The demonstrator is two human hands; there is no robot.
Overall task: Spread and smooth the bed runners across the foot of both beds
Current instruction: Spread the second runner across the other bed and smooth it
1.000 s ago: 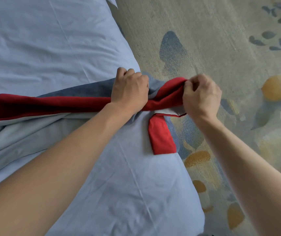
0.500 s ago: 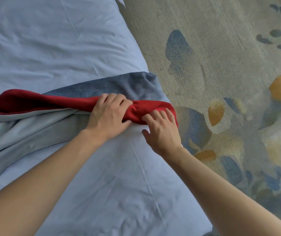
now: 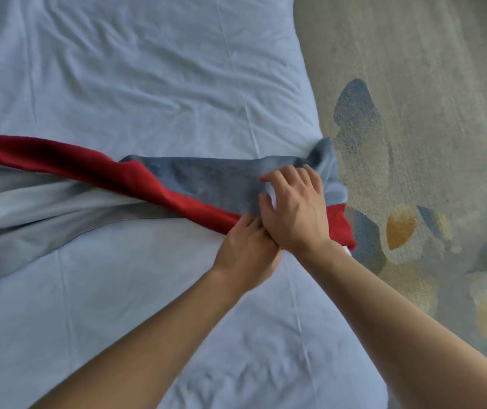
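Observation:
A bed runner [image 3: 206,184], grey-blue on one face with a red band and a pale lining, lies twisted across the light blue bed [image 3: 147,84]. Its right end is turned grey side up and hangs over the bed's right edge. Towards the left it is bunched, with the red band [image 3: 59,160] and the lining showing. My right hand [image 3: 295,208] rests on the grey end with bent fingers, and a bit of pale lining shows between thumb and forefinger. My left hand [image 3: 245,249] lies just under the right wrist, its fingers tucked at the red edge and partly hidden.
Patterned carpet [image 3: 413,143] in beige with blue and orange patches runs along the bed's right side. The sheet is wrinkled above and below the runner.
The runner's right end has been turned over, so more of the grey face shows. My right hand moved up onto the grey part and now crosses over my left hand.

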